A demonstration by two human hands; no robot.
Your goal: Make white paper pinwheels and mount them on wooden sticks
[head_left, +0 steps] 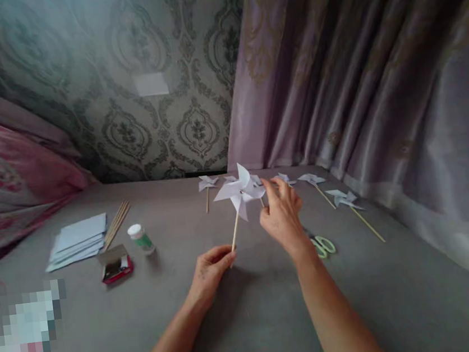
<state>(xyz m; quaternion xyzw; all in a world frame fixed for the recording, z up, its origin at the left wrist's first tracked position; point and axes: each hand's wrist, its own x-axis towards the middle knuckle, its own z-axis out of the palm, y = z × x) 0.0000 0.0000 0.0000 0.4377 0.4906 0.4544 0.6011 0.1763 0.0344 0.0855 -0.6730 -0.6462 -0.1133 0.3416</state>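
A white paper pinwheel (241, 192) stands upright on a thin wooden stick in front of me. My left hand (213, 266) is closed around the lower part of that stick, with the thumb and fingers pressed together. Beside the pinwheel's right blade is my right hand (281, 210), its fingers bent and apart. The index fingertip is at the blade's edge; whether it touches, I cannot tell. Light-green-handled scissors (325, 246) lie just right of my right wrist, partly hidden by it.
Several other white pinwheels (341, 199) lie toward the back and right of the grey table (242, 322). At left are a stack of white paper (78, 239), wooden sticks (117, 223), a white-capped bottle (141, 240) and an open red box (117, 268). Curtains (291, 79) border the right.
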